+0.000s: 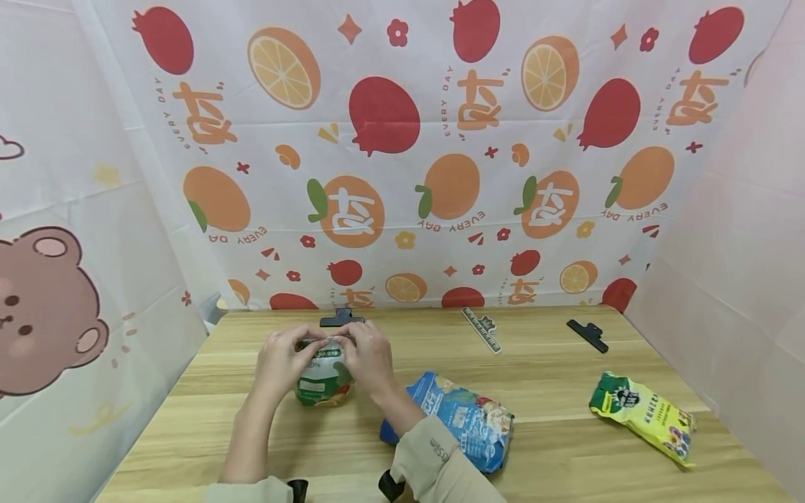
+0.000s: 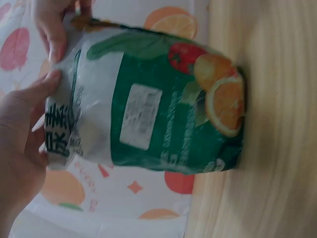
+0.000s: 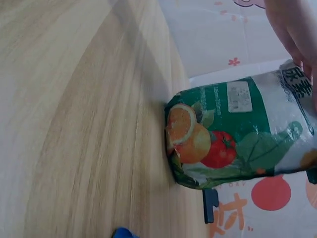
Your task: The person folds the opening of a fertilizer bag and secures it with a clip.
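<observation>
A green and white fertilizer bag with fruit and vegetable pictures stands upright on the left part of the table. My left hand pinches the bag's top edge between thumb and fingers. At the same edge my right hand pinches the other side, the two thumbs close together in the middle. In the left wrist view the bag shows a white barcode label and its top strip bent under the fingers. The bag's base rests on the wood in the right wrist view.
A black clip lies just behind the bag. Beside my right forearm is a blue bag. Farther right lie a white ruler-like clip, another black clip and a yellow-green packet. A printed curtain hangs behind the table.
</observation>
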A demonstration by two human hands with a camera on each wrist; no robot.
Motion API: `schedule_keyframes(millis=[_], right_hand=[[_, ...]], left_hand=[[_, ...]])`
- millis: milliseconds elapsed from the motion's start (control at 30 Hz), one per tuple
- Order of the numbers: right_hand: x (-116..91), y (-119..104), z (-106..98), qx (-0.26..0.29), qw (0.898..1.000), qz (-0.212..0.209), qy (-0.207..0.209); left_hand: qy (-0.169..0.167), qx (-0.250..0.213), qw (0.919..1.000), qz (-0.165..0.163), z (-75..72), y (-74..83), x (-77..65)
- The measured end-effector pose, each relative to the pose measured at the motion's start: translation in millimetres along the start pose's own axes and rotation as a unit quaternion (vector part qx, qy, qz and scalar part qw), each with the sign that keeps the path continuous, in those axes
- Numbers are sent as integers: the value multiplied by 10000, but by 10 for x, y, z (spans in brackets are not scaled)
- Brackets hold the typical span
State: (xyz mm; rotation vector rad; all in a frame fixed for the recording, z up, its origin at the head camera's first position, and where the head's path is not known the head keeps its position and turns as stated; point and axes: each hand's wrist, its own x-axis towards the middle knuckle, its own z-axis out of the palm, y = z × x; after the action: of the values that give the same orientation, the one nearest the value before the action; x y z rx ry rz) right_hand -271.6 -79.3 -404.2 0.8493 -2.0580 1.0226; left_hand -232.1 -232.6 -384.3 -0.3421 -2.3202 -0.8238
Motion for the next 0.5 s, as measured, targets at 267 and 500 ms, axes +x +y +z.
schedule_keyframes(millis=[267, 500], right_hand=[[-31, 56, -49, 1179, 9880, 900, -437], [-35, 103, -74, 1213, 9872, 1010, -219]], left_hand=[[-514, -98, 9966, -629, -243, -113, -38], [-257, 62, 9976, -644, -205, -158, -35]])
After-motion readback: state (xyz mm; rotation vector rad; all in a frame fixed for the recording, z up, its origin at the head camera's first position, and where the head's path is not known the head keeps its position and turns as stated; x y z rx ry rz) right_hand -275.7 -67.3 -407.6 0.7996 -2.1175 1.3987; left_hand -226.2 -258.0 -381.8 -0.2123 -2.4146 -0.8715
